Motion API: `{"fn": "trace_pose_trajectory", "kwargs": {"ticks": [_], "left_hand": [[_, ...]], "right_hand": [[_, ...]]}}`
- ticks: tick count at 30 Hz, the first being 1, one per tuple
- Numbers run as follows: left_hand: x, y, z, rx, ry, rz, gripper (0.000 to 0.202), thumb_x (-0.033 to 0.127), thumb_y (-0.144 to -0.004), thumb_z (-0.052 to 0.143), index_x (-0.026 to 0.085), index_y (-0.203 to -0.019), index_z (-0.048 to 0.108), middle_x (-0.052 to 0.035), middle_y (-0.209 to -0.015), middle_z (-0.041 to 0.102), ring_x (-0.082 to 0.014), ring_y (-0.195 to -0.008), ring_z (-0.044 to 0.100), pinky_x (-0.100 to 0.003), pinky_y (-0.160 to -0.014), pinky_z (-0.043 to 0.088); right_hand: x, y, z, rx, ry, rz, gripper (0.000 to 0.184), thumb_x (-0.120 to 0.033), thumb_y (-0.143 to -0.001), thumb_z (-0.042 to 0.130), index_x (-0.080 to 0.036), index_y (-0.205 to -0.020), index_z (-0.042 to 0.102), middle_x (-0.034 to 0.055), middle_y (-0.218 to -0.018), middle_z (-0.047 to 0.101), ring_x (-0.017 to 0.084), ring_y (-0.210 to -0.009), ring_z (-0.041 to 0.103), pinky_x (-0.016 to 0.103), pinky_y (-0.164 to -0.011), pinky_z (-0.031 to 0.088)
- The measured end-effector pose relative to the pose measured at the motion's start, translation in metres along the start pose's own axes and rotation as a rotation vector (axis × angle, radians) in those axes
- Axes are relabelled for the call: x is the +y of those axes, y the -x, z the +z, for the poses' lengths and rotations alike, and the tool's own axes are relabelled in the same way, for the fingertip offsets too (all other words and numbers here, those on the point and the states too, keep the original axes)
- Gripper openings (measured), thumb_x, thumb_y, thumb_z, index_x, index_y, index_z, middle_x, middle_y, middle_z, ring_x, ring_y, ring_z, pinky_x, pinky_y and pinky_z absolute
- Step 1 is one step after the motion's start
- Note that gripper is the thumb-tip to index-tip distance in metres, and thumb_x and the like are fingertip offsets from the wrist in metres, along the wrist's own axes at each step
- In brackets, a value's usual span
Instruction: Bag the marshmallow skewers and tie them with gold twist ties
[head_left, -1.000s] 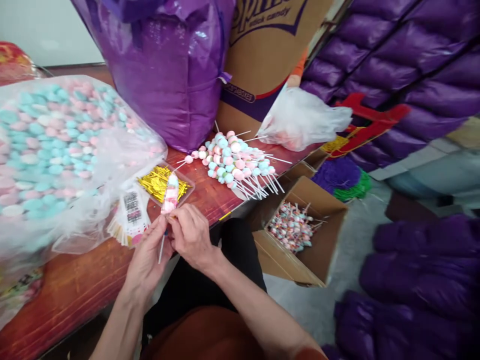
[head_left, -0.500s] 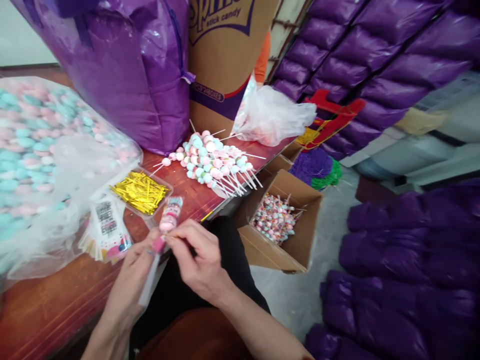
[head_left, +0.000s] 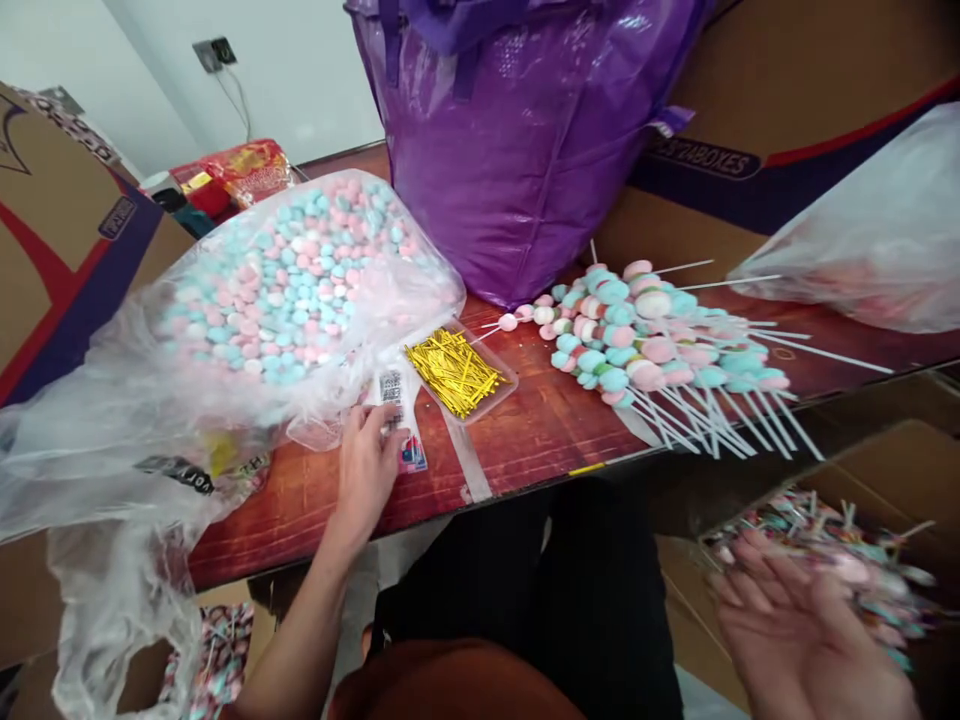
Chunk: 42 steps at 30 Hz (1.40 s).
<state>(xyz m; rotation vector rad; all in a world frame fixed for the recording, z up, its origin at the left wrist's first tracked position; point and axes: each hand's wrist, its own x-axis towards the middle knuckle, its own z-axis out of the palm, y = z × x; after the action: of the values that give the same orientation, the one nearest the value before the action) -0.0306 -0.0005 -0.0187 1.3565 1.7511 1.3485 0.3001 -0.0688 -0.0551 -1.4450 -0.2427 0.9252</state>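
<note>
My left hand (head_left: 366, 465) rests its fingertips on a stack of clear printed bags (head_left: 391, 400) with a barcode, near the table's front edge. Thumb and fingers are a little apart around the stack's edge. To the lower right, my right hand (head_left: 810, 630) is spread, palm up and slightly blurred, above a cardboard box (head_left: 690, 600) of wrapped marshmallow sticks (head_left: 847, 550). Nothing shows in that palm. Beside the bags, a clear tray (head_left: 491, 392) contains gold twist ties (head_left: 455, 372). Unwrapped pink, blue and white marshmallow sticks (head_left: 652, 340) lie piled on the table, sticks toward me.
A large clear bag of loose marshmallows (head_left: 292, 280) covers the left of the table (head_left: 420, 500). Behind stand a purple zip bag (head_left: 517, 150) and a printed carton (head_left: 697, 220). A white plastic bag (head_left: 870, 230) lies right. Another box of candy (head_left: 225, 650) sits below left.
Both hands were together holding a pink wrapped candy stick; now they are apart, the candy out of them. Left has moved to the bags, right to the box. The view has turned left.
</note>
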Motion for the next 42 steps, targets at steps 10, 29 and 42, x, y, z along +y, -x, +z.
{"fn": "trace_pose_trajectory", "kwargs": {"ticks": [10, 29, 42], "left_hand": [[-0.017, -0.009, -0.003, 0.105, 0.171, -0.175, 0.018, 0.031, -0.075, 0.075, 0.018, -0.071, 0.064, 0.0042, -0.059, 0.054, -0.0103, -0.054, 0.044, -0.022, -0.055, 0.034], [0.026, 0.036, 0.038, 0.020, 1.150, -0.688, 0.030, 0.024, -0.057, 0.093, 0.016, -0.078, 0.072, -0.0005, -0.078, 0.069, -0.0060, -0.060, 0.054, -0.018, -0.060, 0.047], [0.039, 0.016, 0.043, 0.088, 1.095, -0.688, 0.037, 0.020, -0.049, 0.095, 0.013, -0.076, 0.070, 0.0039, -0.071, 0.064, -0.0023, -0.050, 0.046, -0.015, -0.047, 0.043]], "right_hand": [[0.023, 0.082, 0.117, -0.669, 0.367, -0.302, 0.019, -0.037, -0.087, 0.066, -0.021, -0.094, 0.074, 0.0043, -0.078, 0.069, 0.015, -0.061, 0.058, 0.029, -0.056, 0.049], [0.012, 0.084, 0.161, -0.812, 0.269, -0.342, 0.022, -0.031, -0.087, 0.063, -0.018, -0.071, 0.059, -0.0027, -0.067, 0.058, 0.012, -0.064, 0.050, 0.023, -0.061, 0.042], [0.014, 0.062, 0.153, -0.840, 0.483, -0.618, 0.041, -0.034, -0.099, 0.046, -0.020, -0.062, 0.038, -0.0048, -0.060, 0.038, 0.010, -0.057, 0.037, 0.024, -0.055, 0.030]]}}
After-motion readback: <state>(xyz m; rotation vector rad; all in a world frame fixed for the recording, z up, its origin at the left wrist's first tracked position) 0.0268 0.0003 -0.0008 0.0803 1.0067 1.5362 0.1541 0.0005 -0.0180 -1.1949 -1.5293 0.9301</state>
